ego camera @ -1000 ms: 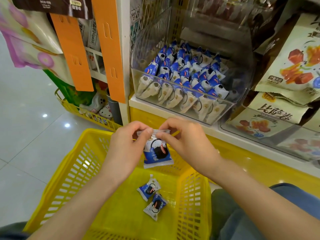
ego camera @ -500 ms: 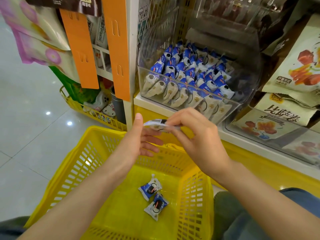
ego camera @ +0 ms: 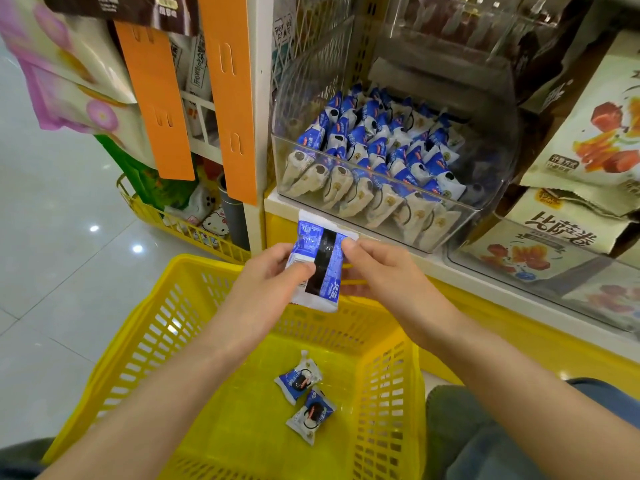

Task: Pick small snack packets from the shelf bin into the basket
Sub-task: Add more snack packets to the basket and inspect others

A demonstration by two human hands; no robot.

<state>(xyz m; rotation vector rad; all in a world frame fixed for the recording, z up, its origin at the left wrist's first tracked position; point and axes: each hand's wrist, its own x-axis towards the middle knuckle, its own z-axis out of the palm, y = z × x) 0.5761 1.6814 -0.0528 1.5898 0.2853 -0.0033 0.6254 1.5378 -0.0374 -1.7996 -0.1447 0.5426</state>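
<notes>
Head: packet [ego camera: 320,258], left hand [ego camera: 266,285], right hand [ego camera: 388,275]

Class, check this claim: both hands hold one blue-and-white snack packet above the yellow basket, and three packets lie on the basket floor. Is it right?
Not quite. The head view shows only two packets on the floor of the yellow basket, an upper packet and a lower packet. The rest stands: left hand and right hand hold the blue-and-white snack packet above the basket.
</notes>
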